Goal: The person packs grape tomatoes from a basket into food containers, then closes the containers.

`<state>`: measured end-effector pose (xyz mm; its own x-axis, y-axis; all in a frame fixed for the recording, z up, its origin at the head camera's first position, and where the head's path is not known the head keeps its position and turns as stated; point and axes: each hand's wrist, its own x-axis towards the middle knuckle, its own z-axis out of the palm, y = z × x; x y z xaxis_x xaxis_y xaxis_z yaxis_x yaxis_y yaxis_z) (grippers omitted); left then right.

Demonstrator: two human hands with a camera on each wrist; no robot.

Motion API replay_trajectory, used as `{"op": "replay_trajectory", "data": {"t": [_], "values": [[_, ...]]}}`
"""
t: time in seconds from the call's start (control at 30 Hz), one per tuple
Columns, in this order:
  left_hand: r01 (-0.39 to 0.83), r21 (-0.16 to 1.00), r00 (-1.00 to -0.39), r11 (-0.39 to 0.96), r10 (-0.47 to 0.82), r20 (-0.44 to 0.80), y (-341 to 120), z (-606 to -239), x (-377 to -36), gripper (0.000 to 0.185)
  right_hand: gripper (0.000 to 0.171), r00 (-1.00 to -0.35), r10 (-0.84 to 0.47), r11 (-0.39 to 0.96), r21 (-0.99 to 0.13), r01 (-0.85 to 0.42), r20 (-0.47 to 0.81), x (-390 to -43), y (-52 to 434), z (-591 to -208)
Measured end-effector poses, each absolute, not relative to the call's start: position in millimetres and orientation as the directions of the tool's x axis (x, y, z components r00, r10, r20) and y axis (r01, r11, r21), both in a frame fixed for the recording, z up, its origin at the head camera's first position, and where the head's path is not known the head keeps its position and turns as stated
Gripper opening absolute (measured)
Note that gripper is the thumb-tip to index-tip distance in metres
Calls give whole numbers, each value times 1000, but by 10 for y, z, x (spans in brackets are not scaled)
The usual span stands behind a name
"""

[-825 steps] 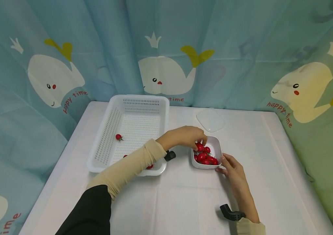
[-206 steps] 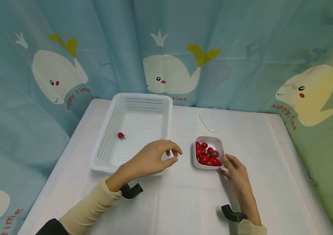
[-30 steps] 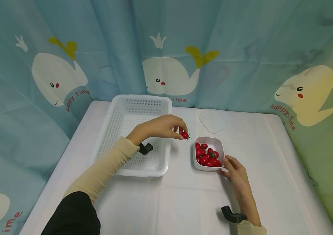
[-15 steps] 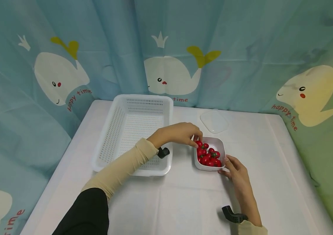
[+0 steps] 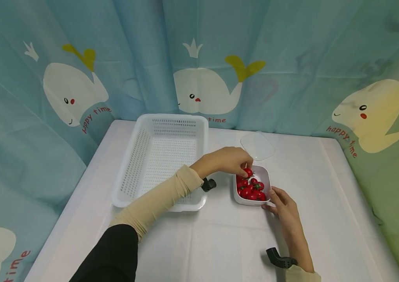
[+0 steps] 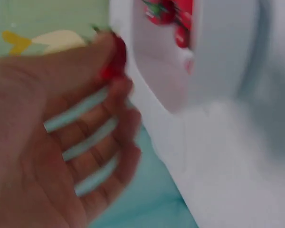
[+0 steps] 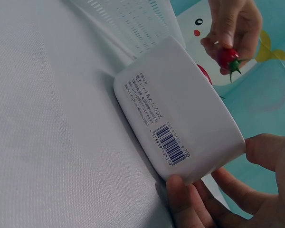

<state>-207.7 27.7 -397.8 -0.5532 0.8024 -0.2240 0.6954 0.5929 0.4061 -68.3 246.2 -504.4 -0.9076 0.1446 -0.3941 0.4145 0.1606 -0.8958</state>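
My left hand pinches a red cherry tomato with a green stem over the back of a small white food container. In the left wrist view the cherry tomato sits between thumb and forefinger, the other fingers spread loosely below. Several more cherry tomatoes fill the front and left of the container, leaving bare floor at its back right. My right hand grips the container's front right corner, thumb at the rim and fingers low on the wall, beside the printed label.
A large white perforated basket stands to the left, partly covered by my left arm; no tomatoes show in it. Behind the container lies a clear lid on the white tablecloth. A whale-print curtain closes off the back and sides.
My left hand has carried the last visible cherry tomato from the basket rightward over the container. More tomatoes lie in the container than 27.5 seconds ago. The right hand stays at its corner.
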Motion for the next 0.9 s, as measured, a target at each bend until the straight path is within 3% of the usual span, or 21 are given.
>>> {"op": "replay_trajectory", "data": {"t": [0.13, 0.23, 0.9], "values": [[640, 388, -643, 664, 738, -202, 379, -3948, -1968, 22, 60, -908, 146, 153, -898, 414, -393, -687, 2462, -5051], [619, 376, -673, 690, 712, -199, 444, -3941, -1886, 21, 61, -907, 145, 157, -897, 414, -394, -689, 2461, -5051], [628, 211, -682, 749, 660, -315, 664, -4276, -1849, 16, 59, -914, 145, 136, -907, 398, -379, -687, 2469, -5040]]}}
